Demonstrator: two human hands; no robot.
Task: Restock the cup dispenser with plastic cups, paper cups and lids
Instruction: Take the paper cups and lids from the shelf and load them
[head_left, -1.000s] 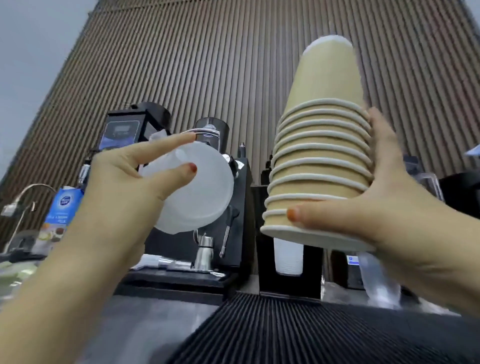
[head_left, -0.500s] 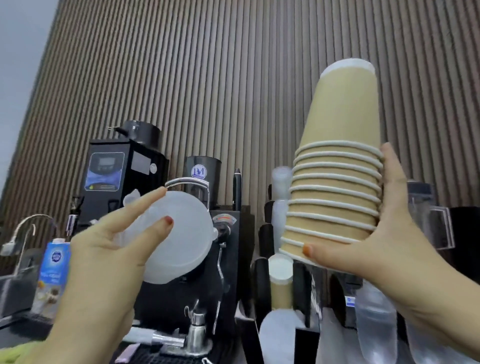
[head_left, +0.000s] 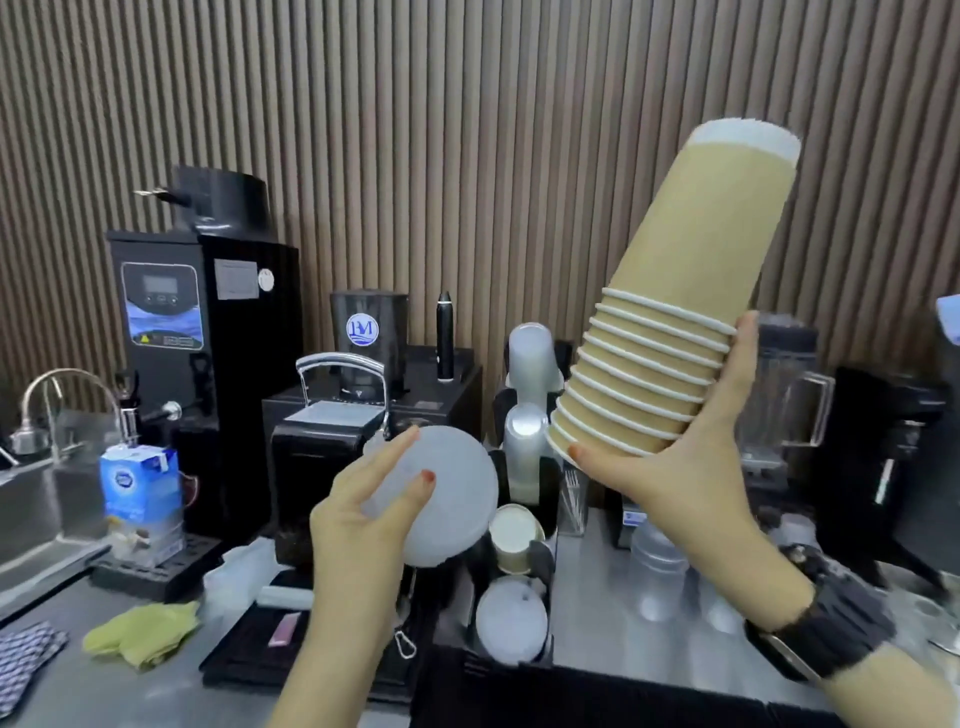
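a milk carton (head_left: 143, 501) stands by the sink at the far left, a yellow cloth (head_left: 143, 631) lying on the counter in front of it. the left hand (head_left: 363, 512) grips a stack of frosted lids (head_left: 447, 499), fingers spread across the flat face. just right of it sits the cup dispenser (head_left: 519, 561), holding cups and lids. the right hand (head_left: 680, 467) clasps a stack of paper cups (head_left: 675, 322) upside down, tilted, raised above the dispenser.

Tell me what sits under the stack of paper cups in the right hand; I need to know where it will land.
Below the paper cups stands the cup dispenser, holding an open paper cup and lids. The right hand hides the counter behind it.
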